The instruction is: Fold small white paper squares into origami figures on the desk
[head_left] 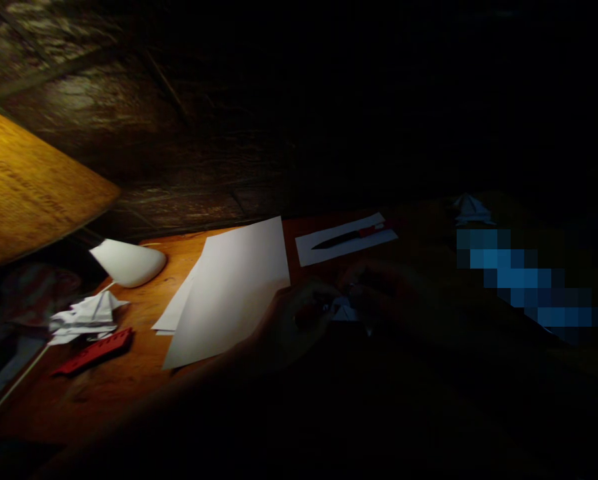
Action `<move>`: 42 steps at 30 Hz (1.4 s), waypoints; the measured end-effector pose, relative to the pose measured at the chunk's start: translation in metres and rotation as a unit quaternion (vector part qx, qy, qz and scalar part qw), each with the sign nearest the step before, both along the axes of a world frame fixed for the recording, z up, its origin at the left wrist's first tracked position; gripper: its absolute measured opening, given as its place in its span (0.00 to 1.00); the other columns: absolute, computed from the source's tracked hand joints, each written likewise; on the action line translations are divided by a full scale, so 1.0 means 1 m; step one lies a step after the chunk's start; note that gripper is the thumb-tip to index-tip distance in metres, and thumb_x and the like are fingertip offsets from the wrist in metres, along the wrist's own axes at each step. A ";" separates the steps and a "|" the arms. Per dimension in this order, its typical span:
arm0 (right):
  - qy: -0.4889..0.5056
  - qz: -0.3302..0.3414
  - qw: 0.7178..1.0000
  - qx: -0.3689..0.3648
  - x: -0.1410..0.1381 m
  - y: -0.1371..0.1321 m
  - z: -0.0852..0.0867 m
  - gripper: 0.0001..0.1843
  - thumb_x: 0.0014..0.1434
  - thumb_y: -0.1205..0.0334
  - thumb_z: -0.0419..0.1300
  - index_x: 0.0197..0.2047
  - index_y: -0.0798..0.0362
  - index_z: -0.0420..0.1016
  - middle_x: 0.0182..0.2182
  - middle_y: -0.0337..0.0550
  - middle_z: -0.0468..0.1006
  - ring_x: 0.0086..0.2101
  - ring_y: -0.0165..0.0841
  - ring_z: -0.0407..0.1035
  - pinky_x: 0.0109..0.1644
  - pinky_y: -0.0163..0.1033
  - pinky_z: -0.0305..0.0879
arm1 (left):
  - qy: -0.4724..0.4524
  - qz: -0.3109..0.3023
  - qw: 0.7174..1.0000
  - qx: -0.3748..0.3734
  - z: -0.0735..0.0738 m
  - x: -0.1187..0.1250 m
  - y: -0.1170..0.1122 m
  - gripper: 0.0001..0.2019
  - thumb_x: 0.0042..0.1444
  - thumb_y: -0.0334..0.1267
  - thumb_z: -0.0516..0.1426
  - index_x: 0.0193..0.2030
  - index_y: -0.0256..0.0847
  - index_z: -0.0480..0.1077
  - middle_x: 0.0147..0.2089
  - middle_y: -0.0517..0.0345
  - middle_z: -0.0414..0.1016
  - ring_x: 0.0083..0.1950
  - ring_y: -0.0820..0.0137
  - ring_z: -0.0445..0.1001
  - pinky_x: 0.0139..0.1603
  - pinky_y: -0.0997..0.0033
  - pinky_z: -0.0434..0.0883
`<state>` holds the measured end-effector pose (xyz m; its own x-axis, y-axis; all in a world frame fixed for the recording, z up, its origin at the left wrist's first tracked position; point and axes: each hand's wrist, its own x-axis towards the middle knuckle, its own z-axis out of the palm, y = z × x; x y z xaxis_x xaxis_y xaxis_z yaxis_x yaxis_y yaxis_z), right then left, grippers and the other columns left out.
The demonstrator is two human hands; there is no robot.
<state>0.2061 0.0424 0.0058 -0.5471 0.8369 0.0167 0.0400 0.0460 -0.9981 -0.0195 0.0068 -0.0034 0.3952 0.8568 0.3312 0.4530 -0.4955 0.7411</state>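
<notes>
Close together in deep shadow at a wooden tabletop (146,350), the left hand (296,317) and right hand (391,283) pinch a small folded paper (345,311) between them, neither clearly nearer, its long axis too dark to tell.

Left hand (301,313) and right hand (386,283), dimly lit, curl close together.
</notes>
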 end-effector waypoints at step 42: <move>-0.021 0.050 0.996 0.072 0.003 -0.005 -0.006 0.13 0.63 0.70 0.58 0.49 0.47 0.71 0.42 0.38 0.77 0.39 0.32 0.74 0.39 0.38 0.71 | 0.010 0.016 0.995 0.097 0.003 0.000 -0.001 0.08 0.59 0.28 0.63 0.46 0.39 0.74 0.40 0.59 0.81 0.39 0.74 0.80 0.39 0.78 0.75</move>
